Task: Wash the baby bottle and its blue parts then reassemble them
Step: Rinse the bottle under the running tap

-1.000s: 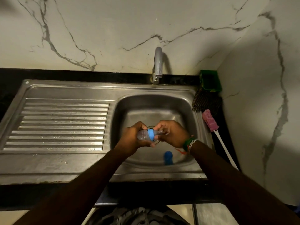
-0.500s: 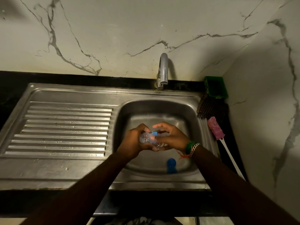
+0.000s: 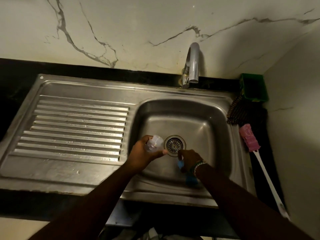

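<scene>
My left hand (image 3: 143, 156) grips the clear baby bottle (image 3: 155, 142) over the left side of the sink basin (image 3: 204, 129), its open mouth pointing up and to the right. My right hand (image 3: 189, 159) is lower in the basin, fingers curled round a blue ring part (image 3: 181, 164). A second blue part, the cap (image 3: 191, 179), lies on the basin floor just below that hand, partly hidden by my wrist.
The drain strainer (image 3: 174, 145) sits between my hands. A tap (image 3: 193, 64) stands at the back of the basin. A pink bottle brush (image 3: 250, 138) with a white handle, a dark scrubber (image 3: 242, 113) and a green holder (image 3: 254, 88) lie right of the basin. The ribbed draining board (image 3: 74, 129) is left.
The blue ring has come off the bottle. My right hand moved down and right with it, while my left hand carried the bottle to the left. The hands are now apart.
</scene>
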`<state>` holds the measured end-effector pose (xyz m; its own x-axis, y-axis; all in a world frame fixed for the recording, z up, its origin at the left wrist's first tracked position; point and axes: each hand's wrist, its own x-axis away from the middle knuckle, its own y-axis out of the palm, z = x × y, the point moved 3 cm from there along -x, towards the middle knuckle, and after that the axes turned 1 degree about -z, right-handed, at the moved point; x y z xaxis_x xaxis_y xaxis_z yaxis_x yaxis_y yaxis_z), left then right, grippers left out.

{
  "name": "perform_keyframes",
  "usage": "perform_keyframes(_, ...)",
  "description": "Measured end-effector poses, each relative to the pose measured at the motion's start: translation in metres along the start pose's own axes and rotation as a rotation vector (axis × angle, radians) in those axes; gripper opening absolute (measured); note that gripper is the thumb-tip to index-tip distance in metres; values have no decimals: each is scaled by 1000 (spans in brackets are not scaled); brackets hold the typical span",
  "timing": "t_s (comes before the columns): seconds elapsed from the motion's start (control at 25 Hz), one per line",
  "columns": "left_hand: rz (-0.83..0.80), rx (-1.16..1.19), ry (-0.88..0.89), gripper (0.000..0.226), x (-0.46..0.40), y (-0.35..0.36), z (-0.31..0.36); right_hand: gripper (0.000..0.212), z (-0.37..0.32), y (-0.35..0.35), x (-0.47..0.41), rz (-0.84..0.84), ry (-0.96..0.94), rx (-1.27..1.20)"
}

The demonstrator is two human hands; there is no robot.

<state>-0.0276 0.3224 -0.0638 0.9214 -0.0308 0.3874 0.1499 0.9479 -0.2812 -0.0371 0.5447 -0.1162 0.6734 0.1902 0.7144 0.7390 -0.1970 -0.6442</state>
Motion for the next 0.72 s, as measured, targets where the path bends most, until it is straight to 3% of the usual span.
perform_keyframes(0.2, 48, -20, -11, 54, 1, -4, -7, 29, -10, 48, -29, -107, 21, 105)
perform_keyframes(0.4, 69, -47, 58, 61, -3, -7, -7, 51, -12, 33, -19, -118, 47, 197)
perform_keyframes(0.48, 43, 4, 72, 59, -9, -2, 5, 58, -12, 0, -5, 38, 52, -3)
perform_keyframes(0.6, 1, 63, 146, 60, -24, 10, 39, 51, -3, -77, 14, 494, -54, -546)
perform_keyframes(0.68, -4, 84, 195, 60, -35, 19, 66, 59, 1, -131, 21, 708, -155, -637)
perform_keyframes(0.72, -9, 100, 211, 60, -40, 24, 80, 65, -1, -155, 21, 733, -179, -606)
